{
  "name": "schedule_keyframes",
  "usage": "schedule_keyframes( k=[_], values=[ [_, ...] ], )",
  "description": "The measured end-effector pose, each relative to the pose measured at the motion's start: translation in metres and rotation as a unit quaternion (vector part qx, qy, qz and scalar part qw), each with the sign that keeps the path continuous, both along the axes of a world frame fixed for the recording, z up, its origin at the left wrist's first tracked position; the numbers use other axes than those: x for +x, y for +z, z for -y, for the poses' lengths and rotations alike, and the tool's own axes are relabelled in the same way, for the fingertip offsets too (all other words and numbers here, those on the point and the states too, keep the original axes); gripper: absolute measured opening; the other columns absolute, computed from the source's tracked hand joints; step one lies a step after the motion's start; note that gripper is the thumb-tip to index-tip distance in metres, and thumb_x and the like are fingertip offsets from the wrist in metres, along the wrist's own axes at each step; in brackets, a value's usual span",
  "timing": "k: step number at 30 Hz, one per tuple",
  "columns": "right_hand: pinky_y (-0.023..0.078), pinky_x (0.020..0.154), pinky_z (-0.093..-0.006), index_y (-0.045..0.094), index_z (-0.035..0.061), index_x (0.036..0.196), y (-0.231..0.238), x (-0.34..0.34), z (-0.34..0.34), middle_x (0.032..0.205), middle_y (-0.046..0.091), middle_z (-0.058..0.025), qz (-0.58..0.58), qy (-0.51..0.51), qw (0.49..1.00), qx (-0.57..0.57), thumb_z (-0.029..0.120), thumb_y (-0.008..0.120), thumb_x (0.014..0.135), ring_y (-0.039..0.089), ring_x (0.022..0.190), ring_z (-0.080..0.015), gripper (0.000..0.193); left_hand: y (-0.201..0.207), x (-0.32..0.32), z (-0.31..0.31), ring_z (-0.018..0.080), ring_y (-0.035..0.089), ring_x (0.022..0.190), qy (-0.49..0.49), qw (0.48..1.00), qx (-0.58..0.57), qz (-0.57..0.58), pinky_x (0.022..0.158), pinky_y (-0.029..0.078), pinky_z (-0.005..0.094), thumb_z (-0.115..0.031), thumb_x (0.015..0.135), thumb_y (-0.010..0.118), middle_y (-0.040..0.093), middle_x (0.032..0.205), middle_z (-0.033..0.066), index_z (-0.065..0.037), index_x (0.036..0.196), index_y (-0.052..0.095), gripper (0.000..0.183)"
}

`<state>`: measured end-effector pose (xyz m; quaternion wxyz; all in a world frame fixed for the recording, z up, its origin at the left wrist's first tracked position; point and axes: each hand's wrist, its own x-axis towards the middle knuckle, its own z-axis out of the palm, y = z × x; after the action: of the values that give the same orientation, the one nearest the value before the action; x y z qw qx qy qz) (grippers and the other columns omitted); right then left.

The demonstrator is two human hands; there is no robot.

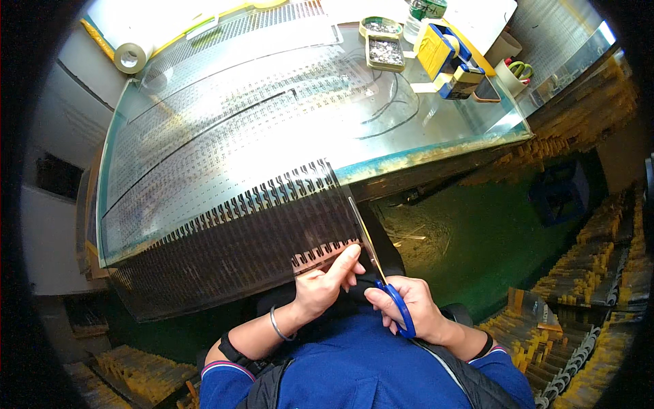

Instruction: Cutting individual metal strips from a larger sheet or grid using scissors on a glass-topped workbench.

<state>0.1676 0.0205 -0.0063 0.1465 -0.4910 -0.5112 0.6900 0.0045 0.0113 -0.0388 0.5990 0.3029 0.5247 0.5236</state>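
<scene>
A dark, see-through sheet of film (238,235) with rows of black marks hangs over the near edge of the glass-topped table. Its near right corner is pinched between the thumb and fingers of my left hand (323,290). My right hand (417,310) grips a pair of scissors by the blue handles (403,315), with fingers through the loops. The long metal blades (366,235) point away from me along the film's right edge. They look nearly closed; whether they touch the film I cannot tell.
Clear patterned sheets cover the glass table (436,140). Toward the back stand small trays of tiny pieces (385,53), a blue and yellow tape dispenser (436,51), and a cup with green-handled scissors (522,71). A tape roll (129,58) lies far left. Stacked yellow-edged pieces (528,324) are at right.
</scene>
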Motion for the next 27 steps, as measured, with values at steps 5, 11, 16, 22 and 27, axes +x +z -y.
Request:
schedule_keyframes(
  k=[5,11,16,22,27],
  values=[
    [0.037,0.037,-0.0199,0.056,0.0034,0.066,0.003,-0.003,-0.004,0.05,0.05,-0.0015,-0.026,-0.014,0.999,-0.021,0.033,0.06,0.081,0.048,0.041,-0.0054,0.033,-0.001,0.002,0.01,0.0069,0.052,0.05,-0.032,0.999,-0.01,-0.013,0.043,0.041,0.0194,-0.02,0.085,0.056,0.06,0.065,0.0027,-0.005,0.083,0.062,0.017],
    [0.037,0.037,-0.0198,0.057,0.0032,0.068,0.006,0.001,-0.004,0.05,0.05,-0.0015,0.006,0.005,1.0,-0.009,0.033,0.061,0.08,0.048,0.041,-0.0051,0.032,-0.001,0.0,0.014,0.0065,0.052,0.049,-0.045,0.999,-0.013,-0.011,0.043,0.041,0.0189,-0.021,0.085,0.056,0.06,0.064,0.0016,-0.005,0.081,0.062,0.018],
    [0.036,0.036,-0.018,0.056,0.0024,0.07,0.01,-0.001,-0.005,0.051,0.051,-0.001,-0.009,0.004,1.0,-0.015,0.028,0.059,0.082,0.047,0.04,-0.0044,0.028,0.0,-0.001,0.018,0.0064,0.052,0.05,-0.066,0.997,-0.043,-0.018,0.043,0.041,0.0188,-0.022,0.085,0.055,0.06,0.065,0.0012,-0.005,0.082,0.062,0.019],
    [0.036,0.036,-0.0187,0.059,0.0026,0.072,0.008,-0.002,-0.009,0.05,0.051,-0.0008,-0.043,-0.017,0.998,-0.034,0.034,0.061,0.08,0.047,0.04,-0.004,0.032,-0.001,0.001,0.027,0.0057,0.051,0.051,-0.1,0.994,-0.032,-0.022,0.044,0.04,0.0186,-0.023,0.087,0.052,0.059,0.066,0.0005,-0.005,0.084,0.062,0.021],
    [0.036,0.036,-0.0187,0.06,0.0027,0.075,0.009,-0.003,-0.009,0.051,0.051,-0.0007,-0.043,-0.011,0.998,-0.04,0.035,0.059,0.082,0.047,0.041,-0.0039,0.033,-0.001,0.001,0.028,0.0057,0.05,0.052,-0.107,0.994,-0.028,-0.007,0.045,0.04,0.0183,-0.023,0.087,0.052,0.058,0.066,0.0002,-0.005,0.083,0.062,0.021]
  ],
)
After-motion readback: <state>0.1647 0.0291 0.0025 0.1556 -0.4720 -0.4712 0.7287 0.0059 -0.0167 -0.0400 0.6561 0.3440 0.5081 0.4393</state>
